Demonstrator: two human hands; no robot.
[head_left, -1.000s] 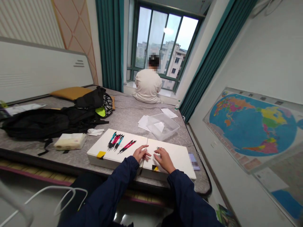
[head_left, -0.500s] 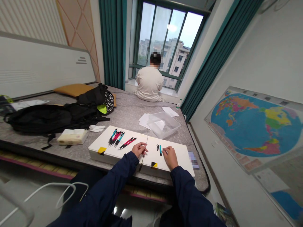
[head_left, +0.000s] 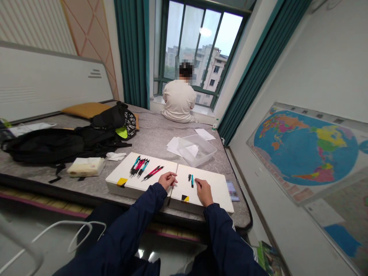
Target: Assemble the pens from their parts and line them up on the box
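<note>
Two white boxes [head_left: 215, 180] stand side by side in front of me. Over the inner edge of the left box hovers my left hand [head_left: 167, 181], fingers loosely bent and apart, with nothing visible in it. My right hand [head_left: 204, 193] is above the right box, its fingertips just right of a teal pen barrel [head_left: 192, 181] and apart from it. A small black pen part [head_left: 189, 177] lies left of that barrel. On the left box are several teal and red pens [head_left: 140, 167] in a group, with red pens [head_left: 152, 173] lying slanted nearer my left hand.
Behind the boxes are a clear plastic bin [head_left: 198, 151] and paper sheets [head_left: 204, 134]. Left lie a tissue pack [head_left: 86, 167] and a black backpack [head_left: 57, 143]. A person [head_left: 179, 97] sits by the window, back towards me. A wall map [head_left: 304, 147] hangs right.
The whole view has shifted slightly to the left. My right hand's fingers have drawn closer together beside the teal barrel; my left hand stays nearly still. The pens have not moved on the boxes.
</note>
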